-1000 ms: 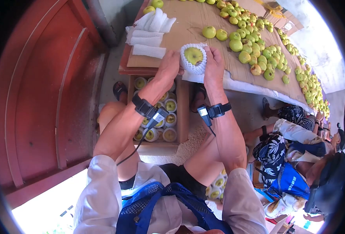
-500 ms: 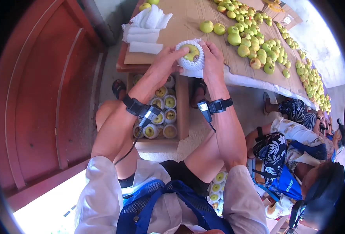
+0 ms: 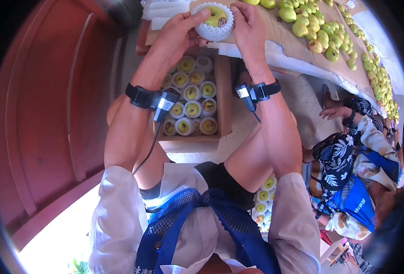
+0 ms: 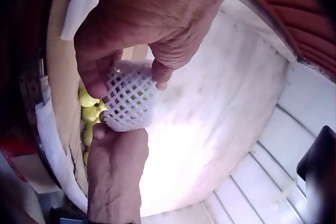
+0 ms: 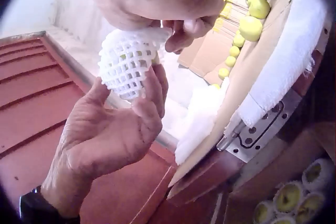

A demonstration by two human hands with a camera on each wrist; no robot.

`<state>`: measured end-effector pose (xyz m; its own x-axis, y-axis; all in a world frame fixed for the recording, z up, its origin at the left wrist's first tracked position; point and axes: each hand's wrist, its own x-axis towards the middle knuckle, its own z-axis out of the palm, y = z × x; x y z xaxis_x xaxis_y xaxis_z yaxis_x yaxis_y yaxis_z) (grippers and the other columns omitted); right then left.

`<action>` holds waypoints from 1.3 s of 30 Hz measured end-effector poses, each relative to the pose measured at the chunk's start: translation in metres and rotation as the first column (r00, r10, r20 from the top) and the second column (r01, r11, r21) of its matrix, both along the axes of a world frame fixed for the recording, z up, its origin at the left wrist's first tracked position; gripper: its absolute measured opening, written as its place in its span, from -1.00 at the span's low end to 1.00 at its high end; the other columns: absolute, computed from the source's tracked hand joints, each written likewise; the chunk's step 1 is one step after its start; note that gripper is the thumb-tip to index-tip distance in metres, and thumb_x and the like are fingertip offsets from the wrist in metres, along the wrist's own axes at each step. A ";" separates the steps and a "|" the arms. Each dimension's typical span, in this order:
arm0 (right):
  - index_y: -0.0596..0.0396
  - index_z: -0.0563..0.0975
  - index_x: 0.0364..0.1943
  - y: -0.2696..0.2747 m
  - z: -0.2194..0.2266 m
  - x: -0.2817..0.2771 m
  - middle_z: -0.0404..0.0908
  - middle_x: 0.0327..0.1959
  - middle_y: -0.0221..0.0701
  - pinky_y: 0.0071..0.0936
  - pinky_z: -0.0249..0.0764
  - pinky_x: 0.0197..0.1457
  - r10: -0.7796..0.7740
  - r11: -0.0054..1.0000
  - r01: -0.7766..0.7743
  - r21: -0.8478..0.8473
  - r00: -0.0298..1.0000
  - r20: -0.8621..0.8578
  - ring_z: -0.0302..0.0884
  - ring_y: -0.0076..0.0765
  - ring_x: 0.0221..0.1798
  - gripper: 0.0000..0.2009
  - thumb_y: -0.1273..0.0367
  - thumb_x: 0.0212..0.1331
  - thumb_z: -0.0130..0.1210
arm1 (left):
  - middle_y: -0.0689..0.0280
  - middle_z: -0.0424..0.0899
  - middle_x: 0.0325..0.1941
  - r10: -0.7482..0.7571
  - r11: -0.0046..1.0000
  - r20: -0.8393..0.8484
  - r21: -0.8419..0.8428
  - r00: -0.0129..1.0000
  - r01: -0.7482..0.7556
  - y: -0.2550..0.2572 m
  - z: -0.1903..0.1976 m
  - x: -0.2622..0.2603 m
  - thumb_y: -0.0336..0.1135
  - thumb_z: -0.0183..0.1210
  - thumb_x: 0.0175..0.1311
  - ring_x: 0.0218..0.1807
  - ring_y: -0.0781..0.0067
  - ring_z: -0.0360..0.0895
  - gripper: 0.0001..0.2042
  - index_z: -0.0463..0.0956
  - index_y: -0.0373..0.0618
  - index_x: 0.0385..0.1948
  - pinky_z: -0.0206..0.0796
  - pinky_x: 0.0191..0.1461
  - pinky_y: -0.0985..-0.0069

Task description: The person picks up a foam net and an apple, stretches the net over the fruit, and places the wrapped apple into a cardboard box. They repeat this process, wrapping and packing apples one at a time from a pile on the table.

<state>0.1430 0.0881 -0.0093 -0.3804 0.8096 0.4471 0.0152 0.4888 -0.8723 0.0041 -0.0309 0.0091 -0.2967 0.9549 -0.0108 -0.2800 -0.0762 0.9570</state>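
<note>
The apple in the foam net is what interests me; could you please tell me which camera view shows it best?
The head view: the foam net opens toward it, leaving the apple visible, dark spot included. Both wrist views show mostly the net's side, with only hints of green through its mesh.

Extends the left forearm (image 3: 130,128) and right forearm (image 3: 279,130) forward, slanting both inward ahead of the torso. Grips with the left hand (image 3: 174,36), setting the thumb opposite curled fingers; holds the right hand (image 3: 251,32) near it, with fingers bent inward.
</note>
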 end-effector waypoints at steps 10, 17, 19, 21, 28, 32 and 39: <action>0.21 0.56 0.01 -0.036 0.001 0.002 0.66 -0.08 -0.36 -0.42 0.46 0.07 0.111 0.994 -0.112 0.000 0.992 -0.063 0.57 -0.39 -0.01 -0.71 0.31 0.32 0.18 | 0.33 0.64 -0.04 0.126 0.989 -0.053 -0.072 0.991 -0.129 -0.030 -0.016 -0.024 0.04 0.33 0.31 -0.07 0.58 0.59 -0.48 0.48 -0.20 0.06 0.46 -0.09 0.56; 0.17 0.43 0.20 -0.053 -0.008 -0.006 0.58 0.10 -0.32 -0.40 0.47 0.04 0.264 0.958 -0.272 0.091 0.960 0.091 0.51 -0.36 0.08 -0.39 0.26 0.08 0.42 | 0.34 0.62 0.01 0.129 0.990 0.001 -0.061 0.992 -0.129 -0.039 -0.015 -0.028 -0.01 0.35 0.31 -0.02 0.57 0.58 -0.51 0.48 -0.15 0.10 0.47 -0.08 0.54; 0.17 0.42 0.21 -0.054 -0.011 -0.010 0.58 0.09 -0.30 -0.38 0.48 0.07 0.305 0.951 -0.307 0.039 0.952 0.038 0.51 -0.34 0.10 -0.37 0.27 0.06 0.44 | 0.35 0.62 0.02 0.091 0.995 0.029 -0.053 0.995 -0.090 -0.043 -0.014 -0.032 -0.03 0.34 0.31 -0.01 0.56 0.58 -0.52 0.48 -0.14 0.11 0.46 -0.07 0.54; 0.14 0.43 0.22 -0.054 -0.010 -0.013 0.57 0.10 -0.26 -0.33 0.49 0.12 0.302 0.950 -0.305 0.063 0.951 0.059 0.52 -0.28 0.13 -0.36 0.26 0.04 0.44 | 0.36 0.62 0.02 0.091 0.995 0.003 -0.049 0.996 -0.090 -0.047 -0.012 -0.036 -0.04 0.34 0.31 0.01 0.55 0.58 -0.51 0.47 -0.13 0.13 0.46 -0.06 0.53; 0.12 0.38 0.28 -0.072 0.024 -0.012 0.52 0.22 -0.10 -0.21 0.45 0.25 0.320 0.886 -0.421 0.197 0.860 0.398 0.52 -0.03 0.22 -0.29 0.25 0.01 0.43 | 0.22 0.70 -0.13 0.109 0.988 -0.281 -0.075 0.954 -0.135 -0.055 -0.005 -0.042 -0.13 0.26 0.35 -0.18 0.40 0.63 -0.64 0.56 -0.23 -0.02 0.44 -0.21 0.45; 0.13 0.28 0.34 -0.089 0.041 -0.010 0.52 0.14 0.05 -0.13 0.44 0.27 0.291 0.858 -0.478 0.189 0.755 0.588 0.49 0.21 0.22 -0.19 0.31 -0.04 0.44 | 0.33 0.69 -0.16 -0.017 0.994 -0.367 -0.109 0.930 -0.024 -0.060 -0.013 -0.049 -0.24 0.32 0.28 -0.29 0.57 0.60 -0.69 0.60 -0.23 -0.06 0.38 -0.39 0.62; 0.13 0.34 0.29 -0.115 0.013 -0.016 0.54 0.12 0.04 -0.12 0.46 0.24 0.380 0.882 -0.472 0.000 0.711 0.592 0.50 0.20 0.20 -0.27 0.26 -0.01 0.41 | 0.28 0.66 -0.37 -0.244 0.947 -0.459 -0.301 0.854 0.109 -0.074 -0.031 -0.055 -0.23 0.35 0.23 -0.45 0.57 0.51 -0.67 0.60 -0.34 -0.14 0.32 -0.51 0.56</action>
<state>0.1273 -0.0271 0.0038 -0.8855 0.4446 0.1349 0.2359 0.6803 -0.6939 -0.0506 -0.1052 -0.0221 -0.1548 0.9749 -0.1601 0.2389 0.1942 0.9514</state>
